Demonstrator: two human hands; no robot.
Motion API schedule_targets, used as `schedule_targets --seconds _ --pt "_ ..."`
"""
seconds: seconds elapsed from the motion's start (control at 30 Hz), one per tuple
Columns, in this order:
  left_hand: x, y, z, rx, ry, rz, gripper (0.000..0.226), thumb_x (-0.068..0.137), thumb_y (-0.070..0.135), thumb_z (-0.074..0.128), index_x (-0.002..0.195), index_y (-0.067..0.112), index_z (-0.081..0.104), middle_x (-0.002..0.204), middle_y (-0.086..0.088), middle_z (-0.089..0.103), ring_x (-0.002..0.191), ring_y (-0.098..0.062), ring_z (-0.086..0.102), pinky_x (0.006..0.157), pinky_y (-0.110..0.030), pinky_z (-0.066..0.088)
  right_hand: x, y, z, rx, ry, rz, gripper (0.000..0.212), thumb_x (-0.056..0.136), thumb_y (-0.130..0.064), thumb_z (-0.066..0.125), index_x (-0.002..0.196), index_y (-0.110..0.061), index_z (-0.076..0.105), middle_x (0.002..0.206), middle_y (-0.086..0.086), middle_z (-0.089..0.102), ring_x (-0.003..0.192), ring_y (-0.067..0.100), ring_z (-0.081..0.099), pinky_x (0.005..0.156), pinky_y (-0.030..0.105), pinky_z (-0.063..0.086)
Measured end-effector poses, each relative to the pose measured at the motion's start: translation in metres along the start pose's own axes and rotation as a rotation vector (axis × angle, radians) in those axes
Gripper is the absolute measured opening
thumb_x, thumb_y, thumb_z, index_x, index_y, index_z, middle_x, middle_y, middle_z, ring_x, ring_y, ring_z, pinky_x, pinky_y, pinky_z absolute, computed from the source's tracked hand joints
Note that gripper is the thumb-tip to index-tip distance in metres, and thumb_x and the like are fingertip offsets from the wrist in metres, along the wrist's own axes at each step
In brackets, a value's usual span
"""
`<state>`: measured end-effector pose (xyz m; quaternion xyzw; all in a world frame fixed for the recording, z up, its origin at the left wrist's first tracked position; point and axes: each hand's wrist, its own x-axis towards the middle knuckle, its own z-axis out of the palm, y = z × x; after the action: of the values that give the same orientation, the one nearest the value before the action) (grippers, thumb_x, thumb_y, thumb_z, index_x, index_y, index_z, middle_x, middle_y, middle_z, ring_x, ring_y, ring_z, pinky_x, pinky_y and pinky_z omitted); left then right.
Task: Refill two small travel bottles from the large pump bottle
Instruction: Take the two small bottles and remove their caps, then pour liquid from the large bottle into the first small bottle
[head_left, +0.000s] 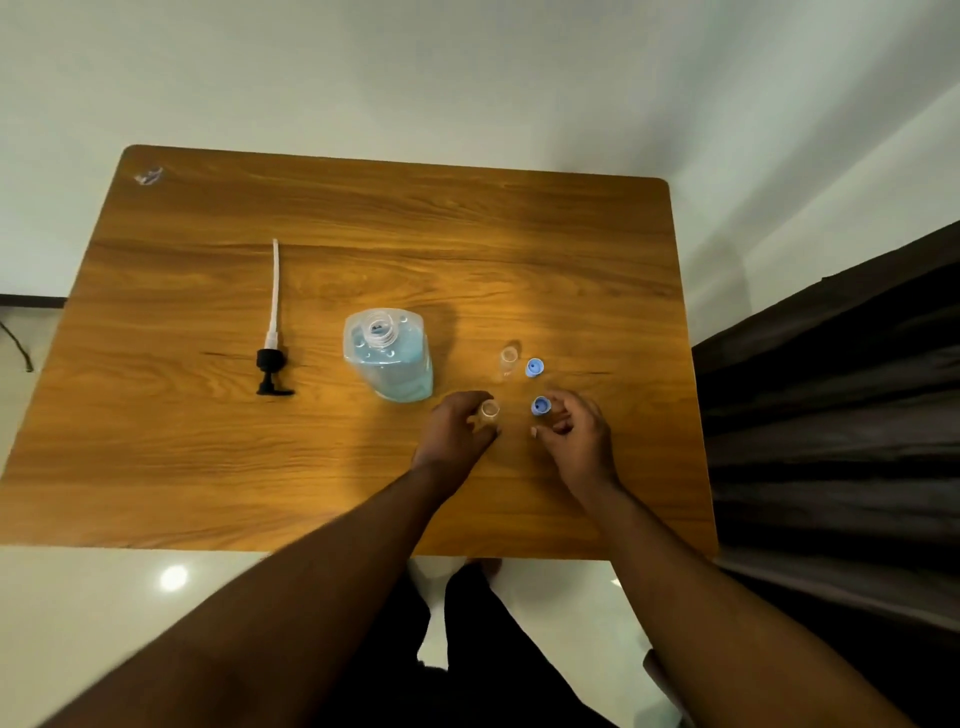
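Travel bottles: one stands open, gripped by the left hand; the other stands just behind. Right hand curls loosely beside a blue cap, far from the table edges.

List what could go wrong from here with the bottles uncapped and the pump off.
1. The large bottle stands open with its pump lying apart on the table; pouring from that wide neck into a narrow small bottle could overshoot and spill.
2. The far small bottle stands open and unheld close to the hands; a knock might tip it.
3. The left hand holds the near small bottle lightly; it may slip.
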<state>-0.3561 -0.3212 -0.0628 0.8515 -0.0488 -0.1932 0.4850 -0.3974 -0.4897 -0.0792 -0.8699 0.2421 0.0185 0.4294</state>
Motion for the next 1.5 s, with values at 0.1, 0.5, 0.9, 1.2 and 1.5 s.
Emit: schedule_targets --seconds 0.1,0.5,0.9,1.2,1.5 --pt "-0.018 0.000 -0.022 -0.025 0.040 0.039 0.034 0.081 0.008 0.074 0.114 0.012 0.066 0.110 -0.004 0.066 0.102 -0.017 0.062 0.088 -0.037 0.055 -0.014 -0.026 -0.002 0.054 -0.011 -0.074 0.044 0.073 -0.007 0.078 0.114 -0.017 0.064 0.107 0.003 0.059 0.077 0.007 0.057 0.064 0.011 0.045" --pt "-0.060 -0.036 -0.162 -0.023 0.178 0.138 0.034 0.084 0.019 0.074 0.116 0.018 0.065 0.110 0.006 0.063 0.103 -0.008 0.060 0.087 -0.020 0.052 -0.013 -0.128 0.069 0.351 -0.223 -0.032 0.116 0.057 -0.016 0.089 0.144 -0.046 0.018 0.155 -0.004 0.024 0.137 0.018 0.029 0.104 0.043 0.041" --pt "-0.022 -0.036 -0.239 -0.114 -0.045 0.200 0.053 0.080 0.016 0.079 0.125 0.032 0.056 0.109 0.004 0.066 0.101 -0.008 0.065 0.089 -0.023 0.055 -0.024 -0.165 0.108 0.741 -0.157 0.122 0.084 0.053 -0.004 0.090 0.110 -0.044 0.044 0.117 -0.005 0.054 0.105 0.024 0.060 0.054 0.042 0.057" --pt "-0.027 0.021 -0.263 -0.211 -0.019 0.420 0.054 0.084 0.020 0.074 0.131 0.036 0.053 0.115 0.016 0.065 0.094 0.000 0.064 0.066 -0.018 0.056 -0.050 -0.228 0.067 0.654 0.157 -0.155 0.088 0.043 -0.026 0.093 0.114 -0.043 0.045 0.112 -0.021 0.055 0.113 0.019 0.055 0.074 0.053 0.058" --pt "-0.042 0.109 -0.253 -0.114 -0.074 0.652 0.059 0.085 0.032 0.072 0.121 0.059 0.033 0.110 0.026 0.057 0.097 0.007 0.059 0.067 -0.018 0.057 -0.035 -0.278 -0.046 0.249 0.389 -0.506 0.082 0.055 -0.023 0.092 0.114 -0.050 0.042 0.116 -0.006 0.058 0.108 0.013 0.058 0.084 0.028 0.055"
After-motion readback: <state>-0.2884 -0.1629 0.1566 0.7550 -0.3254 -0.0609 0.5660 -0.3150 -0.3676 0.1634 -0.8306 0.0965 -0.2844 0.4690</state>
